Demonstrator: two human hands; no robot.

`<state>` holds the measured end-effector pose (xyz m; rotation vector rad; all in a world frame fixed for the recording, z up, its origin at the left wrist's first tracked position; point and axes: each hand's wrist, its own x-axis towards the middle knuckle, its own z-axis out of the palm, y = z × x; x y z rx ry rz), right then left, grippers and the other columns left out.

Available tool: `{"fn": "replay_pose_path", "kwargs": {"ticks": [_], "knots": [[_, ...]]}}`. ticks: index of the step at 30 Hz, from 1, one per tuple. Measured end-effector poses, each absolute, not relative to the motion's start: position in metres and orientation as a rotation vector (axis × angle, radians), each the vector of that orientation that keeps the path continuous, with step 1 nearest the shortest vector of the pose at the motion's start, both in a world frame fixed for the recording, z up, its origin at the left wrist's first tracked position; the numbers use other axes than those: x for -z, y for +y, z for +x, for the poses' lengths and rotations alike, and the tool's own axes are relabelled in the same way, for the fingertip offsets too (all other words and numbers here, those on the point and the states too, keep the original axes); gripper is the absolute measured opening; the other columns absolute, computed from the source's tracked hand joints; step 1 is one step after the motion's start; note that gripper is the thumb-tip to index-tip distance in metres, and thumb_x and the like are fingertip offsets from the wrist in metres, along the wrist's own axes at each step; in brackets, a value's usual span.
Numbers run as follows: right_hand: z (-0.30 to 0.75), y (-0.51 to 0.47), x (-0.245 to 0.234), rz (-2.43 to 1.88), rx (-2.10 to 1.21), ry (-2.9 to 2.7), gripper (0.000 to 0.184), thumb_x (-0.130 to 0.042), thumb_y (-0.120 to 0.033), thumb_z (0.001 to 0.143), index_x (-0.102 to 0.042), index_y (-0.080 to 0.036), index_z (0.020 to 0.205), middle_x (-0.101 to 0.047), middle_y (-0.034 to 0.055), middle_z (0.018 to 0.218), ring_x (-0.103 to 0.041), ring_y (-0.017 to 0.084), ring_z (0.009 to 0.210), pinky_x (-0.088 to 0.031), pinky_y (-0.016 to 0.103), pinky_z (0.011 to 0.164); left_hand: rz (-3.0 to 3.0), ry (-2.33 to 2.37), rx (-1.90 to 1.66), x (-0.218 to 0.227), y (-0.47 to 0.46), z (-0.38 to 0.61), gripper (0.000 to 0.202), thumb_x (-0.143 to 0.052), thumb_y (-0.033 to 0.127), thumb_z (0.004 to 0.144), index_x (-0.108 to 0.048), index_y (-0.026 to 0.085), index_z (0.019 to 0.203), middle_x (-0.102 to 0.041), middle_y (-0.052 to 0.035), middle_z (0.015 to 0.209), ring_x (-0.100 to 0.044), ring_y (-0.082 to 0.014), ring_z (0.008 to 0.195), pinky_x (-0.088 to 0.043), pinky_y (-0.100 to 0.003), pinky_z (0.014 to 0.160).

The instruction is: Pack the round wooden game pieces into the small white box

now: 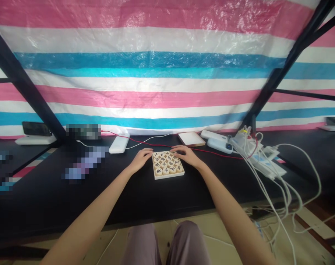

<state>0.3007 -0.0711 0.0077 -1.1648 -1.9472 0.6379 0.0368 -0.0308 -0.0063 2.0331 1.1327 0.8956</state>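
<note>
A small square wooden tray (167,176) lies on the black table (145,195), filled with several round wooden game pieces (166,164) marked with dark characters. My left hand (141,158) rests against the tray's left edge, fingers curled along its far corner. My right hand (186,154) lies over the tray's far right corner, fingers stretched flat and touching the back row of pieces. Neither hand has a piece lifted.
Behind the tray lie a flat square lid (191,138), a white power bank (119,143), more white devices (219,144) and a power strip (260,158) with tangled white cables spilling off the right edge. A red wire (211,151) crosses the table. A striped tarp hangs behind.
</note>
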Motion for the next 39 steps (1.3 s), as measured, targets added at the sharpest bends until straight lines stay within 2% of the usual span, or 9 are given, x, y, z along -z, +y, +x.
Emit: {"fn": "replay_pose_path", "kwargs": {"ticks": [10, 21, 28, 32, 35, 39], "knots": [[0.3, -0.067, -0.002, -1.186, -0.528, -1.972, 0.024, -0.059, -0.034, 0.079, -0.066, -0.024, 0.1, -0.062, 0.0045, 0.11, -0.053, 0.019, 0.103, -0.039, 0.036, 0.09, 2.032, 1.133, -0.883, 0.004, -0.033, 0.037, 0.027, -0.047, 0.032, 0.08, -0.068, 0.019, 0.09, -0.059, -0.0065, 0.114, -0.052, -0.0212, 0.108, -0.034, -0.037, 0.101], [0.3, -0.069, -0.005, -1.181, -0.574, -1.912, 0.026, -0.064, -0.034, 0.073, -0.064, -0.023, 0.096, -0.062, 0.0035, 0.109, -0.055, 0.019, 0.102, -0.041, 0.033, 0.086, 2.043, 1.126, -0.871, -0.001, -0.038, 0.039, 0.026, -0.047, 0.032, 0.081, -0.068, 0.019, 0.089, -0.06, -0.0067, 0.112, -0.053, -0.0205, 0.107, -0.035, -0.035, 0.1], [0.295, -0.071, -0.007, -1.12, -0.637, -1.835, 0.02, -0.065, -0.033, 0.07, -0.064, -0.019, 0.085, -0.066, 0.0014, 0.087, -0.059, 0.017, 0.085, -0.042, 0.031, 0.083, 2.067, 1.102, -0.881, 0.001, -0.036, 0.038, 0.027, -0.046, 0.032, 0.081, -0.067, 0.017, 0.09, -0.06, -0.0075, 0.111, -0.052, -0.0205, 0.106, -0.034, -0.035, 0.1], [0.295, -0.064, -0.003, -1.093, -0.631, -1.639, 0.025, -0.066, -0.037, 0.07, -0.064, -0.018, 0.087, -0.066, 0.0031, 0.087, -0.059, 0.016, 0.079, -0.045, 0.03, 0.078, 2.091, 1.112, -0.869, 0.003, -0.036, 0.038, 0.028, -0.045, 0.033, 0.082, -0.067, 0.019, 0.093, -0.059, -0.0067, 0.112, -0.051, -0.02, 0.106, -0.033, -0.034, 0.099], [0.302, -0.058, 0.0, -1.146, -0.661, -1.49, 0.031, -0.064, -0.041, 0.069, -0.064, -0.018, 0.09, -0.066, 0.0045, 0.087, -0.059, 0.016, 0.077, -0.046, 0.031, 0.076, 2.12, 1.236, -0.849, 0.002, -0.038, 0.037, 0.03, -0.046, 0.036, 0.081, -0.066, 0.02, 0.097, -0.061, -0.0057, 0.101, -0.053, -0.0202, 0.098, -0.038, -0.034, 0.09], [0.318, -0.054, 0.005, -1.281, -0.775, -1.426, 0.031, -0.066, -0.041, 0.065, -0.065, -0.017, 0.084, -0.067, 0.0043, 0.077, -0.06, 0.016, 0.071, -0.047, 0.031, 0.072, 2.103, 1.359, -0.762, -0.003, -0.042, 0.036, 0.034, -0.045, 0.044, 0.079, -0.066, 0.02, 0.093, -0.059, -0.0016, 0.075, -0.054, -0.0174, 0.073, -0.04, -0.028, 0.07]]}}
